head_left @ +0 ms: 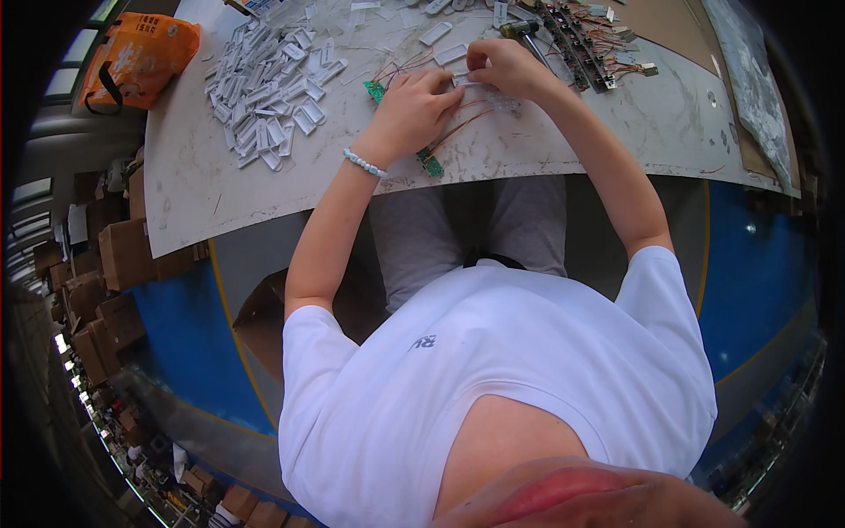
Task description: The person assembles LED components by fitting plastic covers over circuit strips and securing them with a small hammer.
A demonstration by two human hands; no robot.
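My left hand [415, 110], with a beaded bracelet on its wrist, and my right hand [510, 69] meet over the white table. Their bent fingers close on a small white piece [460, 79] between them; its exact shape is mostly hidden. One green circuit board [376, 91] lies just left of my left hand. Nearer the table's edge lies another green circuit board [429, 162], with thin reddish wires [462, 128] running up toward my hands. Just beyond my fingers are white plastic casings [436, 33].
A large heap of white plastic casings [273, 88] spreads across the table's left. An orange bag [145, 57] sits at the far-left corner. At the back right are a dark rack of wired parts [576, 44] and a screwdriver-like tool with a dark handle [519, 29].
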